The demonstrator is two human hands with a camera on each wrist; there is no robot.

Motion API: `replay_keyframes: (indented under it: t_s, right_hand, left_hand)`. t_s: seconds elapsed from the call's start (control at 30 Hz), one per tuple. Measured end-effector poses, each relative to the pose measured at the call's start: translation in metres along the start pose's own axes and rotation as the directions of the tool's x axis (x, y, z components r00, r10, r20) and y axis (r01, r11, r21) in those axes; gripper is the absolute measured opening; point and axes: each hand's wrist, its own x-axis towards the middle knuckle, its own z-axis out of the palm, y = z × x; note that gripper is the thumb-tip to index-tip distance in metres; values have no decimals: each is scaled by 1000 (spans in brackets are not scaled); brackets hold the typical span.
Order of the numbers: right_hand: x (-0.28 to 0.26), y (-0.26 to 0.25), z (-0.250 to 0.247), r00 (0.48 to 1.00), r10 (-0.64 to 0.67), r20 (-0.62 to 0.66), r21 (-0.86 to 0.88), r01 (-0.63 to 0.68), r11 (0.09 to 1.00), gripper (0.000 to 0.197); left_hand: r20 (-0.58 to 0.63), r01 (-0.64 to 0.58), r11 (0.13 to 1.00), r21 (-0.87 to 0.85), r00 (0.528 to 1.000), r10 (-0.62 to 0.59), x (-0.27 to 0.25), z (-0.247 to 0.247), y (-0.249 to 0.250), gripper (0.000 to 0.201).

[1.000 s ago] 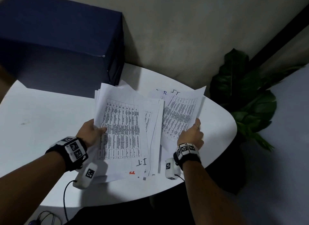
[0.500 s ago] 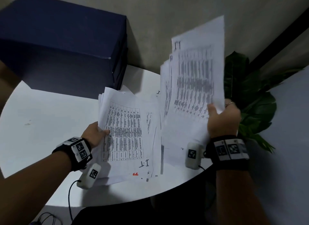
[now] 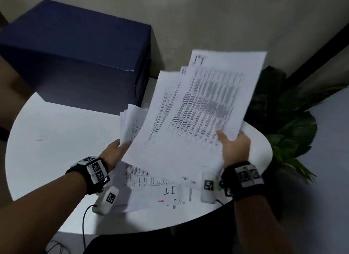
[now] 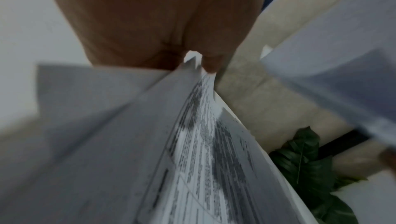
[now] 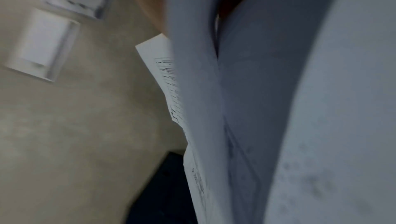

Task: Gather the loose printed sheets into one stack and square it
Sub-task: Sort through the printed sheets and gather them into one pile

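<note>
Right hand [image 3: 236, 149] grips a lifted sheaf of printed sheets [image 3: 204, 110] at its near right corner, thumb on the printed face, fingers hidden behind. Sheaf is off the desk [image 3: 47, 140], tilted up toward the camera; long axis runs from the near edge by the hands up and away to the right, top edge toward the wall [image 3: 207, 17]. Sheets in it are fanned, corners out of register at the far end.

Left hand [image 3: 115, 152] holds the left edge of the lower pile of sheets [image 3: 151, 180]: thumb on top, fingers under. That pile lies on the desk partly beneath the sheaf, long axis running away from the person, edges uneven, far end raised near the dark blue box [image 3: 79, 55].

Print: dense tables in grey-black on white; handwritten "I.T" and a small red mark on the near margin of the lower pile.

Left wrist view: thumb and fingers pinch the pile's edge [image 4: 199, 68], pages splayed apart below the grip; head view does not show this splay. Right wrist view: blurred; sheaf seen edge-on [image 5: 257, 109], layers gaping, one printed sheet sticking out to the left; fingers not distinguishable there.

Leafy plant [image 3: 287, 125] stands beyond the desk's right rim.
</note>
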Motion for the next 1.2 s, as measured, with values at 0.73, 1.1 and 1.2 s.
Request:
replay_keyframes:
  t_s: [0.73, 1.1, 1.2]
  right_hand:
    - [-43, 89, 76, 805, 366, 466, -606, -11, 795, 85]
    - [-29, 44, 51, 874, 195, 445, -29, -203, 979, 107]
    - [-17, -6, 39, 905, 35, 424, 335, -193, 923, 76]
  left_hand:
    - [-124, 35, 966, 258, 992, -3, -5, 41, 19, 56]
    - [-44, -453, 889, -73, 891, 451, -52, -22, 68, 38]
    - [-69, -542, 825, -160, 840, 538, -73, -36, 105, 37]
